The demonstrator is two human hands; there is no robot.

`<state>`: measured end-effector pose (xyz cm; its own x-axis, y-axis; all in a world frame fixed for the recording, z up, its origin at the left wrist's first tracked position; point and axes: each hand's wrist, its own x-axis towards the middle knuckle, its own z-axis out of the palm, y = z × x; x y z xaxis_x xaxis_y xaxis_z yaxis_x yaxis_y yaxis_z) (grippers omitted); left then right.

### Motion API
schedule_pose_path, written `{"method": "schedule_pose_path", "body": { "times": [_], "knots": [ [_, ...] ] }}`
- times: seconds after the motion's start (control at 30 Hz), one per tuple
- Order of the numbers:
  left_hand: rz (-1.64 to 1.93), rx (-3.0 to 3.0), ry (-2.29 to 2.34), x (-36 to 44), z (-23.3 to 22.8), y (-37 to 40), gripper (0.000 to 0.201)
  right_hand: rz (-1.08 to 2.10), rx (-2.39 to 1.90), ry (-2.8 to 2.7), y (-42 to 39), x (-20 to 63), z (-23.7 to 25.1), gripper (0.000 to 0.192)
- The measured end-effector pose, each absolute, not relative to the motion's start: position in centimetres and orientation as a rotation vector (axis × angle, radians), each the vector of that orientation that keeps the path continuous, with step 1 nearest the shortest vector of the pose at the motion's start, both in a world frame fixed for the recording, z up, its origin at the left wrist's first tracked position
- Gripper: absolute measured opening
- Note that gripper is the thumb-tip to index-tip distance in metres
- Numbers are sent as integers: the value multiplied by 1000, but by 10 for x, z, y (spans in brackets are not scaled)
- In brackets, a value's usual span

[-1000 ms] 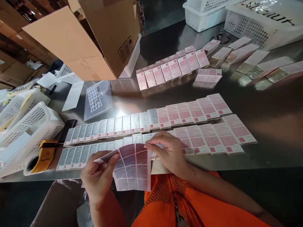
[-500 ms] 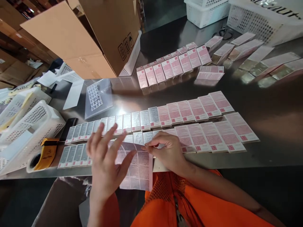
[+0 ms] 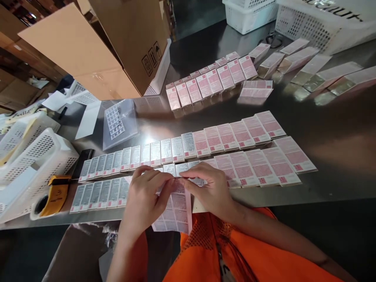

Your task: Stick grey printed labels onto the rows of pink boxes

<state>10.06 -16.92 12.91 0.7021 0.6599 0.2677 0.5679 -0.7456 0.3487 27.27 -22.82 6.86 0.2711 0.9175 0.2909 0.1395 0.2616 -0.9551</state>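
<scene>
A sheet of printed labels (image 3: 177, 211) hangs over the near edge of the steel table (image 3: 337, 149). My left hand (image 3: 145, 196) and my right hand (image 3: 207, 188) meet at its top edge, fingertips pinching the sheet there. Just beyond my hands lie two long rows of flat boxes (image 3: 188, 147); the left ones carry silvery labels, the right ones (image 3: 258, 166) show pink faces.
A third row of pink boxes (image 3: 205, 84) lies farther back, with loose boxes (image 3: 308, 66) to the right. White baskets (image 3: 32, 164) and a yellow tape dispenser (image 3: 53, 194) sit at left. An open cardboard carton (image 3: 117, 43) stands at the back left, a clear bag of labels (image 3: 119, 121) before it.
My left hand let go of the sheet's left side, rose open, then came down onto its top edge beside my right hand. The sheet now hangs flatter and lower.
</scene>
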Motion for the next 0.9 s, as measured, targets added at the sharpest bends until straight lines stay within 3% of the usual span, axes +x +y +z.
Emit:
{"method": "schedule_pose_path", "body": {
  "times": [0.27, 0.57, 0.9],
  "knots": [
    [574, 2765, 1011, 105, 129, -171, 12, 765, -1315, -1123, -225, 271, 67, 2],
    [561, 2806, 1039, 109, 132, -175, 8, 833, -1346, -1023, -224, 268, 66, 10],
    [572, 2807, 1068, 109, 131, -175, 7, 613, -1322, -1003, -225, 257, 60, 8]
  ]
}}
